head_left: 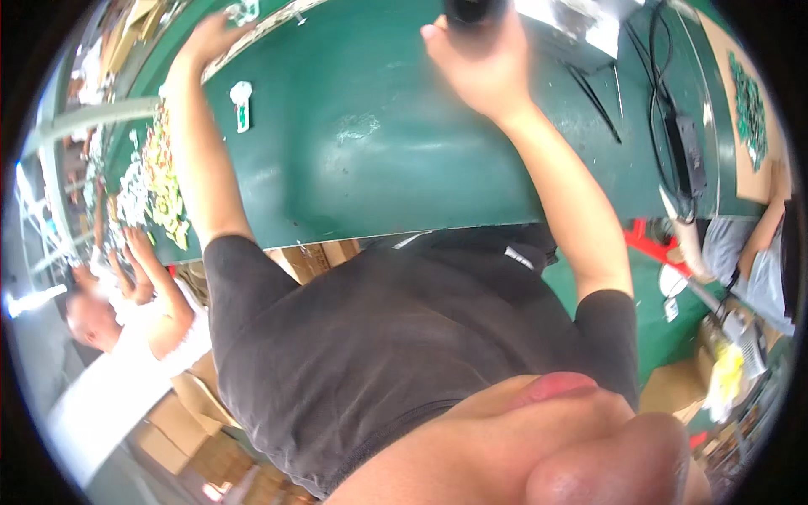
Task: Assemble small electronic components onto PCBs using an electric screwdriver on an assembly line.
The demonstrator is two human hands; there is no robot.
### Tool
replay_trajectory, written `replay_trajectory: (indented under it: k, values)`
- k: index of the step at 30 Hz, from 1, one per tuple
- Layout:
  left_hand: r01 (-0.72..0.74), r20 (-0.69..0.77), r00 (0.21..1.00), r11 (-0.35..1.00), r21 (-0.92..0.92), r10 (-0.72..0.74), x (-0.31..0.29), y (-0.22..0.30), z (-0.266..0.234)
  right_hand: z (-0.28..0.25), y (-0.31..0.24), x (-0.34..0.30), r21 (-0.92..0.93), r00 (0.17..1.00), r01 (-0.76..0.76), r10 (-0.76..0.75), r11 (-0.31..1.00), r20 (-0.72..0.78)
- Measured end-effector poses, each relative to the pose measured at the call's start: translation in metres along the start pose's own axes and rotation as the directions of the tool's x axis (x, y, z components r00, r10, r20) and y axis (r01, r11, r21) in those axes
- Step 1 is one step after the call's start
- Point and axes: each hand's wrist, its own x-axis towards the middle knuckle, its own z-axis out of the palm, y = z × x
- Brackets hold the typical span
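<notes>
At the top of the view, my right hand (492,71) is closed round a black cylindrical object (473,10); most of it runs out of the picture, so its kind does not show. My left hand (210,38) reaches over the far left of the green bench, fingers stretched apart. Close by its fingertips is a small clear-and-white plastic piece (244,12); whether they touch it I cannot tell. Nearer me on the bench lies a small white part with a green strip (241,108).
A pale strip (252,38) edges the green bench (379,168). Black tweezers (596,103) and a cabled power adapter (688,156) lie at right. Piled small yellow-green parts (166,185) are at left. Co-workers sit on both sides; a cardboard sheet holds green pieces (747,109).
</notes>
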Motion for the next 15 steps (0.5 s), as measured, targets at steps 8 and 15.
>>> replay_trajectory:
  k: [8, 15]
  values:
    - [0.083, 0.201, 0.980, 0.904, -0.419, 0.003, -0.151, -0.016, 0.054, -0.030, -0.050, 0.038, -0.144, 0.995, -0.049, 0.035, 0.988, -0.093]
    - [-0.540, -0.289, 0.841, 0.709, -0.453, 0.457, -0.154, 0.105, 0.049, -0.089, -0.058, 0.065, 0.204, 0.959, 0.198, -0.146, 0.959, -0.242]
